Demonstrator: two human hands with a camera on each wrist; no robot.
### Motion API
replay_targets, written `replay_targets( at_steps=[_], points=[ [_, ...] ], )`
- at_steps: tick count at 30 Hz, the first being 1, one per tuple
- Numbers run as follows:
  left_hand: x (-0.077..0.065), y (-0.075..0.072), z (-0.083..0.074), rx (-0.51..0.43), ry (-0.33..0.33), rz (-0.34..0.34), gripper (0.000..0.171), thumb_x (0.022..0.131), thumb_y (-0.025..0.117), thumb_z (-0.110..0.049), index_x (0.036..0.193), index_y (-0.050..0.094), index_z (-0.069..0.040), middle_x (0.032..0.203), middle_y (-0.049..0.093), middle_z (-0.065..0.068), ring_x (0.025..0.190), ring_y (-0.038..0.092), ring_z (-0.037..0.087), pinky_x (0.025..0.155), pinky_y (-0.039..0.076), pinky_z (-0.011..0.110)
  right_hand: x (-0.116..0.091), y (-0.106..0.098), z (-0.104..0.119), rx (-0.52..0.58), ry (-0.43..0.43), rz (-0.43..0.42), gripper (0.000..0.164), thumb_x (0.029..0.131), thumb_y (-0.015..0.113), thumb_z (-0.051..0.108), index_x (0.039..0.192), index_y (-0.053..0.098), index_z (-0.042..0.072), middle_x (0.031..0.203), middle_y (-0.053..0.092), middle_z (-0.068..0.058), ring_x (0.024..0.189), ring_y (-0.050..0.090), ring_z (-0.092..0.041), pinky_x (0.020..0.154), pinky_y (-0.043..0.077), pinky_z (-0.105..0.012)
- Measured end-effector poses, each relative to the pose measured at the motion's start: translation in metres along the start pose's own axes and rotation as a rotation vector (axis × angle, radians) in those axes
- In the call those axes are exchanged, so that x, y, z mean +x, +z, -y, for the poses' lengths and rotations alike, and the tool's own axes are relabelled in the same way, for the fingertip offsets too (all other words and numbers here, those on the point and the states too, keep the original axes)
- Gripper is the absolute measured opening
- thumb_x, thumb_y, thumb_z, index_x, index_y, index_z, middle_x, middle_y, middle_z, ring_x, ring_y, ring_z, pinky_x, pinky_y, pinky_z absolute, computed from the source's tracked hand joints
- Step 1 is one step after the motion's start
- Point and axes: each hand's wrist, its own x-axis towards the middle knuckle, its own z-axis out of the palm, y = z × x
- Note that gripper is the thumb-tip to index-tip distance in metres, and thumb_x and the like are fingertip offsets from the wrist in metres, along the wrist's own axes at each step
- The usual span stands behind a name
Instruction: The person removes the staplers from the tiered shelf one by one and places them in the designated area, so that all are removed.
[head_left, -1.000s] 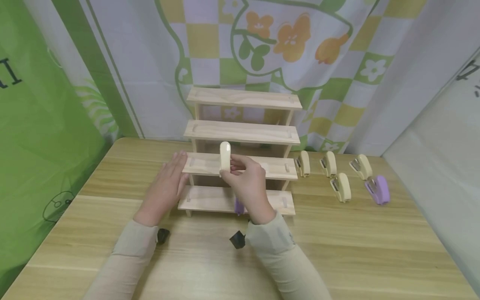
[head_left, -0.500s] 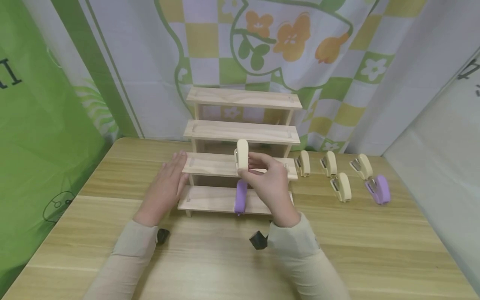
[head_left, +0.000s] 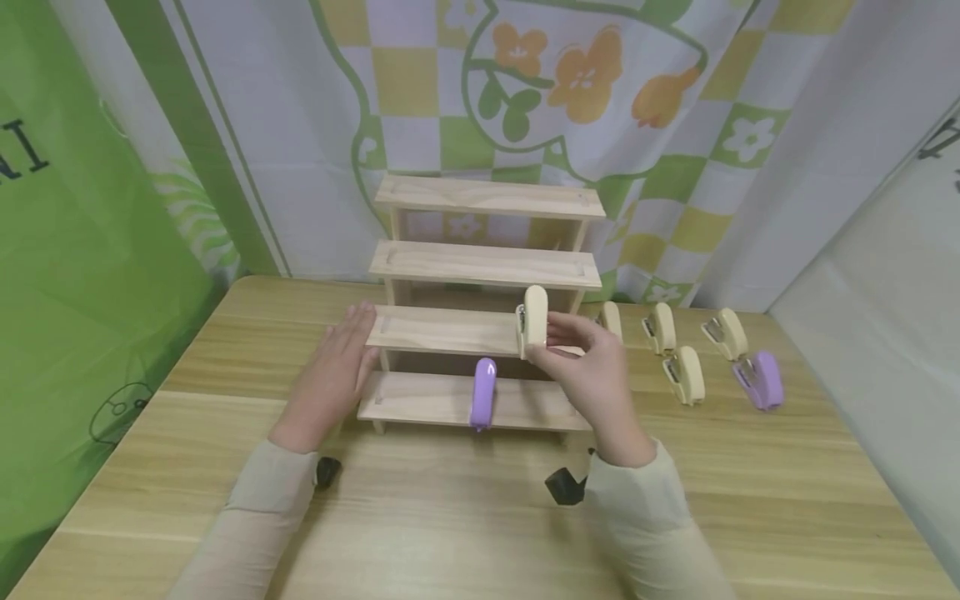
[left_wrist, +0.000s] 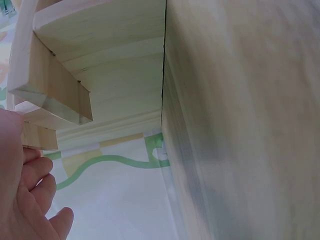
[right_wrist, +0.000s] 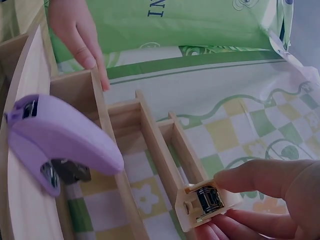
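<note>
My right hand (head_left: 596,379) pinches a cream stapler (head_left: 534,321) between thumb and fingers, upright at the right part of the second-lowest shelf (head_left: 442,331) of a stepped wooden rack. In the right wrist view, one end of that stapler (right_wrist: 204,204) faces the camera, its metal part showing. My left hand (head_left: 322,379) lies with straight fingers against the left end of the same shelf. A purple stapler (head_left: 483,393) stands around the middle of the lowest shelf (head_left: 420,400). The left wrist view shows the left hand's fingers (left_wrist: 42,187) beside the rack's wooden side.
To the right of the rack, several cream staplers (head_left: 684,377) and one purple stapler (head_left: 759,379) stand on the wooden table (head_left: 450,517). The two upper shelves (head_left: 487,265) rise toward a patterned curtain (head_left: 408,83). Small black objects (head_left: 566,486) show beside both sleeves.
My right hand has carried the cream stapler rightward along the second-lowest shelf, uncovering the purple stapler on the lowest shelf. The left hand has stayed in place.
</note>
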Motion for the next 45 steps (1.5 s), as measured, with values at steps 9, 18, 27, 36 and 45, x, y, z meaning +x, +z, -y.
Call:
replay_targets(
  at_steps=[9,18,27,36,45],
  points=[
    [0.0,0.0,-0.001,-0.001,-0.002,-0.004,0.06,0.111,0.038,-0.028,0.161,0.018,-0.001,0.166,0.021,0.016,0.154,0.018,0.033,0.124,0.018,0.056,-0.005,-0.031,-0.008,-0.084,0.01,-0.021,0.045,0.083,0.08,0.003,0.125,0.067,-0.005,0.114,0.07,-0.021,0.104,0.066,-0.023,0.085,0.057,-0.015],
    [0.0,-0.001,-0.001,-0.001,0.001,0.0,0.06,0.111,0.039,-0.028,0.16,0.019,0.0,0.166,0.021,0.017,0.153,0.019,0.034,0.124,0.018,0.057,-0.005,-0.062,-0.021,-0.182,0.026,-0.069,0.046,0.085,0.081,0.006,0.127,0.065,-0.005,0.115,0.07,-0.021,0.093,0.064,0.0,0.083,0.056,-0.012],
    [0.0,0.0,0.0,-0.002,0.006,-0.002,0.06,0.111,0.038,-0.028,0.161,0.019,-0.001,0.166,0.022,0.017,0.153,0.019,0.034,0.124,0.018,0.057,0.004,-0.087,-0.042,-0.233,0.065,-0.109,0.052,0.087,0.08,0.009,0.133,0.062,-0.004,0.123,0.068,-0.023,0.091,0.062,0.003,0.08,0.053,-0.008],
    [-0.001,0.001,0.001,-0.002,0.017,-0.015,0.06,0.111,0.038,-0.029,0.161,0.019,-0.001,0.165,0.022,0.019,0.153,0.019,0.035,0.123,0.018,0.058,0.016,-0.092,-0.064,-0.332,0.152,-0.058,0.056,0.089,0.078,0.014,0.139,0.057,-0.002,0.129,0.066,-0.023,0.114,0.066,-0.034,0.087,0.056,-0.023],
    [-0.001,0.0,0.0,0.001,0.022,-0.018,0.06,0.111,0.038,-0.029,0.16,0.02,0.001,0.165,0.022,0.019,0.153,0.019,0.036,0.123,0.019,0.059,0.026,-0.097,-0.087,-0.362,0.244,-0.011,0.058,0.089,0.074,0.011,0.14,0.054,-0.005,0.13,0.064,-0.027,0.116,0.064,-0.041,0.098,0.055,-0.047]
  ],
)
